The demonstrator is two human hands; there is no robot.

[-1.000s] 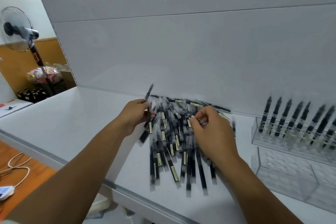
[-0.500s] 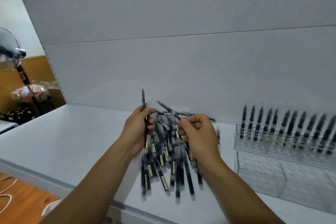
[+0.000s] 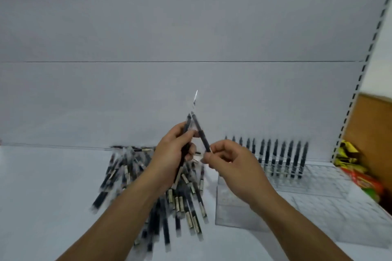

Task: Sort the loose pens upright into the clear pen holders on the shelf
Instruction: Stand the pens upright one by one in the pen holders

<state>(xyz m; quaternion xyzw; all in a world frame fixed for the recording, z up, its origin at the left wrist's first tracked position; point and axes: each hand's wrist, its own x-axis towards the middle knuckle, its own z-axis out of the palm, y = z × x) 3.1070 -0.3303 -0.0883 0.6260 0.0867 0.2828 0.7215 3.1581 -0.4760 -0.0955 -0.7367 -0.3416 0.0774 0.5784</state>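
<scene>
Left hand (image 3: 171,154) grips one pen (image 3: 187,125), right hand (image 3: 231,163) pinches another pen (image 3: 201,135), tops crossing above the pile (image 3: 180,203)

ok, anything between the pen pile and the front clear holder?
Head view: only a narrow bare strip of shelf separates the pen pile from the front clear holder.

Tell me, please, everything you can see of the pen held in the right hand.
The pen is slim, with a dark barrel and what looks like a clear sleeve tapering to a bright tip on top; blur hides finer detail. The right hand pinches its lower end. It is held above the pile of loose pens, tilted, its top leaning left to meet the second pen that the left hand grips.
</scene>
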